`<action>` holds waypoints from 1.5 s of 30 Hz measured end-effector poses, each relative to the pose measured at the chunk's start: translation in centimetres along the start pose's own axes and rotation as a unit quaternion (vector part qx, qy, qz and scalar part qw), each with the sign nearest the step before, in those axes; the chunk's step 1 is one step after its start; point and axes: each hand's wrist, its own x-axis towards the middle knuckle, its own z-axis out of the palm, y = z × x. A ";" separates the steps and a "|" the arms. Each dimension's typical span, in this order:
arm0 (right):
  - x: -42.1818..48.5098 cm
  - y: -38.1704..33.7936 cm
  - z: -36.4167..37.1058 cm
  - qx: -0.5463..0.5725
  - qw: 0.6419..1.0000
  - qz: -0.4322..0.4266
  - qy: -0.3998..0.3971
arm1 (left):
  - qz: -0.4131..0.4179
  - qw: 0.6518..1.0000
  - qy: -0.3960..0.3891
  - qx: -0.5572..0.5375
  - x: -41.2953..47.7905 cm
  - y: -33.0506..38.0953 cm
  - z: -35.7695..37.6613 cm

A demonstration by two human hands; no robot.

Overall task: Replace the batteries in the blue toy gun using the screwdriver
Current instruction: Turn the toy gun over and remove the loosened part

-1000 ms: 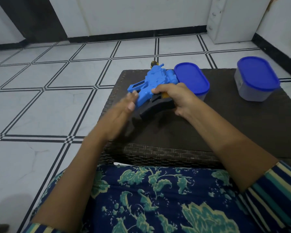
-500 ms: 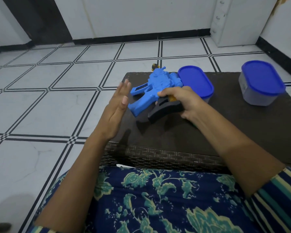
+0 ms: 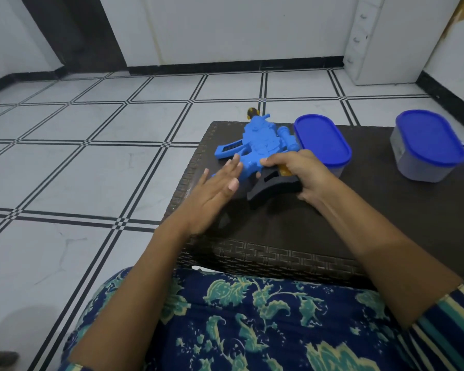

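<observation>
Wicker table (image 3: 359,223) | blue toy gun (image 3: 260,143) — muzzle away | right hand (image 3: 303,172) grips

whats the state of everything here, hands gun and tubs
gun: on its side, black end gripped
right hand: grips the gun's black end
left hand: open, fingers straight, beside the gun
left tub: lid on
right tub: lid on

Single head-worn view, forward and downward, close.

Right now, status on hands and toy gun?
Right hand grips toy gun. Left hand open, beside it. Lidded container close beside gun.
</observation>
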 end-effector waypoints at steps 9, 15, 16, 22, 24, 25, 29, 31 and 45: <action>0.0 -0.3 0.1 -0.004 1.000 0.003 0.001 | 0.007 0.990 0.122 -0.076 -0.3 0.6 -1.4; 0.0 -0.2 0.2 -0.009 1.000 -0.002 -0.002 | 0.041 0.994 0.096 0.043 0.1 0.0 -0.3; 0.0 -0.1 0.2 -0.018 1.000 -0.010 -0.003 | 0.016 0.997 0.032 0.067 0.2 -0.1 0.0; -0.7 -0.2 0.1 -0.037 0.999 -0.005 0.004 | -0.028 0.999 -0.014 0.009 0.1 -0.5 0.3; -0.7 -0.3 0.1 -0.033 0.999 0.001 0.004 | -0.035 0.998 0.020 -0.042 0.0 -0.3 0.4; -0.7 -0.3 0.2 -0.030 1.000 0.004 0.005 | -0.042 0.996 0.043 -0.070 0.0 -0.2 0.3; -0.3 -0.3 0.1 -0.028 1.000 0.010 0.001 | -0.071 0.984 0.093 -0.135 0.0 -0.2 -0.7; -0.2 -0.4 0.1 -0.025 1.000 0.014 -0.002 | -0.079 0.979 0.110 -0.151 -0.1 -0.2 -1.1; -1.3 -1.9 0.3 0.048 0.993 -0.050 -0.092 | -0.073 0.982 0.103 -0.141 0.8 0.1 -1.1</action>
